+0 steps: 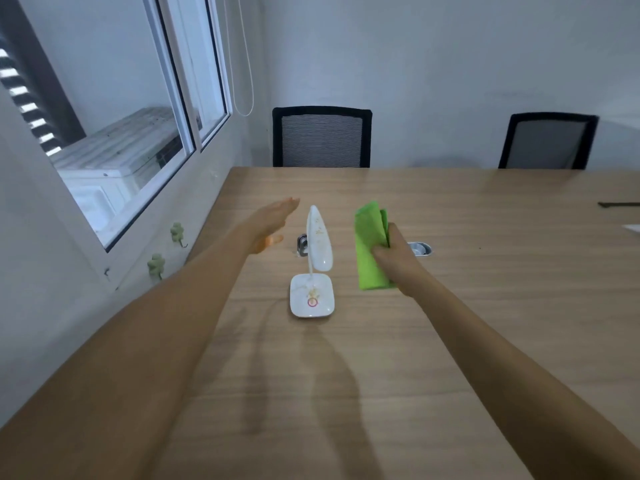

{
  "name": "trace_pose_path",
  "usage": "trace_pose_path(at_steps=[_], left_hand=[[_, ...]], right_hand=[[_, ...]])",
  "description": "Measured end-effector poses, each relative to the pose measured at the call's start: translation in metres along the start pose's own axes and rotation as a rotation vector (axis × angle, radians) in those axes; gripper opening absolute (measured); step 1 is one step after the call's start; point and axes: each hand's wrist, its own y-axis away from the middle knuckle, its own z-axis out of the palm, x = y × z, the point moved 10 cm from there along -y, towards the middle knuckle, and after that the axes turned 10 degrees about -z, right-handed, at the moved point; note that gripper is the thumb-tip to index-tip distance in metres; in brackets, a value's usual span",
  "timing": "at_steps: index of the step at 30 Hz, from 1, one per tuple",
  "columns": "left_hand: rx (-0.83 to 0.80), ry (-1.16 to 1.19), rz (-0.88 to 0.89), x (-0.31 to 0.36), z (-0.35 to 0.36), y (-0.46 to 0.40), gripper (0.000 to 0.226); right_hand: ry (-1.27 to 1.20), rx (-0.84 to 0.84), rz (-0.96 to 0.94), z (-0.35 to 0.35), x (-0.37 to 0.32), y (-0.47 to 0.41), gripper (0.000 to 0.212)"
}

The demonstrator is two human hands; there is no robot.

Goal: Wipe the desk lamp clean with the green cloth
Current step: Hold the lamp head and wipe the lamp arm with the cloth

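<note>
A small white desk lamp (317, 268) stands on the wooden table (485, 306), its square base toward me and its long head raised on a thin neck. Yellowish smears show on the head and on the base near a red ring. My left hand (272, 225) hovers just left of the lamp head, fingers stretched out and apart, touching nothing. My right hand (394, 259) is right of the lamp and grips a folded green cloth (370, 245), which hangs upright a short gap from the lamp head.
Two round metal cable ports (420, 248) sit in the table behind the lamp. Two black mesh chairs (321, 137) stand at the far edge. A window (121, 133) and wall with green clover hooks (157, 265) lie to the left. A dark thin object (618, 204) lies far right.
</note>
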Motion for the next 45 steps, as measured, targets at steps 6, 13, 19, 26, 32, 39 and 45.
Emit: trace_pose_path(at_steps=[6,13,19,26,32,39,45], left_hand=[[-0.088,-0.026,0.034,0.023,0.023,-0.012,0.056],[-0.108,0.053,0.038,0.014,0.027,-0.014,0.004],[-0.103,0.085,0.076,0.013,0.026,-0.017,0.031],[-0.112,0.087,0.090,0.016,0.026,-0.016,0.052],[-0.100,0.071,0.091,0.017,0.024,-0.015,0.051],[-0.173,0.038,0.077,0.018,0.033,-0.015,0.030],[-0.127,0.035,0.123,0.021,0.025,-0.019,0.047]], right_hand=[[0.232,-0.020,-0.389,-0.008,-0.067,0.003,0.063],[0.383,-0.021,-0.610,0.012,-0.090,0.008,0.064],[0.470,-0.078,-0.713,0.025,-0.099,0.017,0.061],[0.656,-0.153,-0.961,0.028,-0.096,0.077,0.059],[0.683,-0.028,-1.163,0.015,-0.111,0.110,0.053],[0.685,0.070,-0.922,0.018,-0.134,0.038,0.050],[0.767,-0.074,-0.929,0.047,-0.126,0.051,0.047]])
